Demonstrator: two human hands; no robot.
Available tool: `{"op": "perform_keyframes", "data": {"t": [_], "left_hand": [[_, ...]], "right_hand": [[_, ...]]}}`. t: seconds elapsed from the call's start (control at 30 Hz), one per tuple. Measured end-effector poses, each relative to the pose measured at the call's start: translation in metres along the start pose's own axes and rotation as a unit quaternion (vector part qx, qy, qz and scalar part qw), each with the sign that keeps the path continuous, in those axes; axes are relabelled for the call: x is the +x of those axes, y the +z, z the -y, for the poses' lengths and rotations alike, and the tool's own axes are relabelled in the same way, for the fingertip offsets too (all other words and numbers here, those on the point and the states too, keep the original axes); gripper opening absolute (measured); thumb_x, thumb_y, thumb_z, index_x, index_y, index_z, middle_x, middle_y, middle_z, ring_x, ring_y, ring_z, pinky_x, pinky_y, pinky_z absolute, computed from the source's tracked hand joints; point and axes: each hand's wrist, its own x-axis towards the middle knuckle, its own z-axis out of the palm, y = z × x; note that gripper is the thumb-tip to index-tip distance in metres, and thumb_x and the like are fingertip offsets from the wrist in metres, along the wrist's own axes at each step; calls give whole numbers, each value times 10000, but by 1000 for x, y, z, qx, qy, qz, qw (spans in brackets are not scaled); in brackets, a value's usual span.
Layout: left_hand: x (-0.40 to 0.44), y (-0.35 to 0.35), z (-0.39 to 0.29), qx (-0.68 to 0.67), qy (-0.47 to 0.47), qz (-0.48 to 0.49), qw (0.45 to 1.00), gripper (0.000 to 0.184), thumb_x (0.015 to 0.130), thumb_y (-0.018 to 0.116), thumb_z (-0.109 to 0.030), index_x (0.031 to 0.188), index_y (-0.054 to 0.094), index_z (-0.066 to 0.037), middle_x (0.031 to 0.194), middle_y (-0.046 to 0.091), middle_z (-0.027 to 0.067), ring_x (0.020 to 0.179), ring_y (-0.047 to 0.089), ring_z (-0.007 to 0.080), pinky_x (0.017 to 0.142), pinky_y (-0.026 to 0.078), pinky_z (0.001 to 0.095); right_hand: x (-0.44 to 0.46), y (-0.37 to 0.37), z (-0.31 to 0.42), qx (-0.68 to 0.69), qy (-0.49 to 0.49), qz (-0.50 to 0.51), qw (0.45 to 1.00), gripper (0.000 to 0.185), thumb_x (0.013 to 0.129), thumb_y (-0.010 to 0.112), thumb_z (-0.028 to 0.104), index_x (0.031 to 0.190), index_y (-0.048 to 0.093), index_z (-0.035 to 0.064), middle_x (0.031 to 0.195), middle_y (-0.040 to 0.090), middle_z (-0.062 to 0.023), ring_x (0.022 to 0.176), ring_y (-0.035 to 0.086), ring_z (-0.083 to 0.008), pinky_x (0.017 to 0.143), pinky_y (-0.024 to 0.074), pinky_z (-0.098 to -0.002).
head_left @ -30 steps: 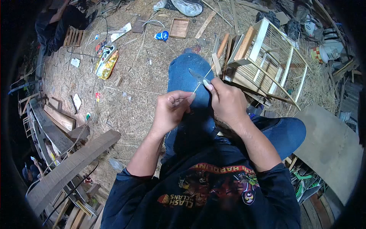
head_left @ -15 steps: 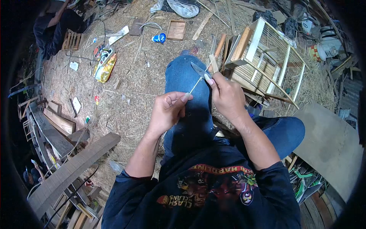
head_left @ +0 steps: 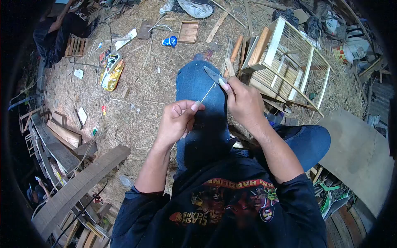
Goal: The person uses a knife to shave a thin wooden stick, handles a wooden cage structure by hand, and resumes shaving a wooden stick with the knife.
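Observation:
Above my raised knee, my left hand pinches a thin pale stick between thumb and fingers. The stick slants up and to the right, its far end meeting the knife blade. My right hand is closed around the knife, whose light wooden handle sticks out above the fingers. The thumb lies along the blade, close to the stick's tip. A small curl of shaving seems to hang at that end. Part of the handle is hidden inside the right hand.
A slatted wooden cage frame stands to the right, beside a flat board. A wooden tray, a blue can and a yellow packet lie on shavings ahead. A plank crosses the lower left; another person sits upper left.
My left hand has shifted slightly down and left with the stick. The knife stays against the stick's far end. The whole view has moved a little.

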Motion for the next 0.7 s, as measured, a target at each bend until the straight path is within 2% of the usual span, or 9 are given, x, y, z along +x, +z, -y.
{"op": "perform_keyframes", "data": {"t": [0.17,0.27,0.33,0.57,0.7], "left_hand": [[0,0,0,9,2,-6,1000,273,1068,614,-236,1026,730,7,527,526,-44,397,423,35,387,301,225],[0,1,2,9,7,-15,1000,268,1061,623,-234,1005,732,4,516,516,-46,375,400,36,379,283,225],[-1,3,2,6,10,-23,1000,263,1055,629,-230,986,732,2,505,506,-46,355,378,38,370,265,226],[-3,5,-2,24,0,-35,999,253,1042,654,-235,999,740,-2,546,544,-39,404,422,35,391,290,221],[-3,4,-1,24,-2,-31,999,265,1040,660,-250,1026,741,3,572,572,-34,438,450,28,409,312,214]], "right_hand": [[-1,-2,2,2,3,15,1000,133,1014,631,223,985,638,93,736,675,-203,696,677,-435,567,494,-528],[-4,0,0,18,-41,-9,999,128,1012,630,221,982,638,98,726,670,-202,688,674,-434,566,494,-530],[1,-2,-4,3,-23,-6,1000,129,1003,601,222,942,591,108,685,668,-182,657,685,-420,552,519,-561],[-8,0,-5,8,-50,-6,999,125,1005,603,236,956,601,121,678,672,-175,655,691,-412,553,518,-560],[-7,2,-4,11,-16,7,1000,120,1002,601,235,958,600,123,683,675,-172,660,689,-421,557,520,-563]]}}
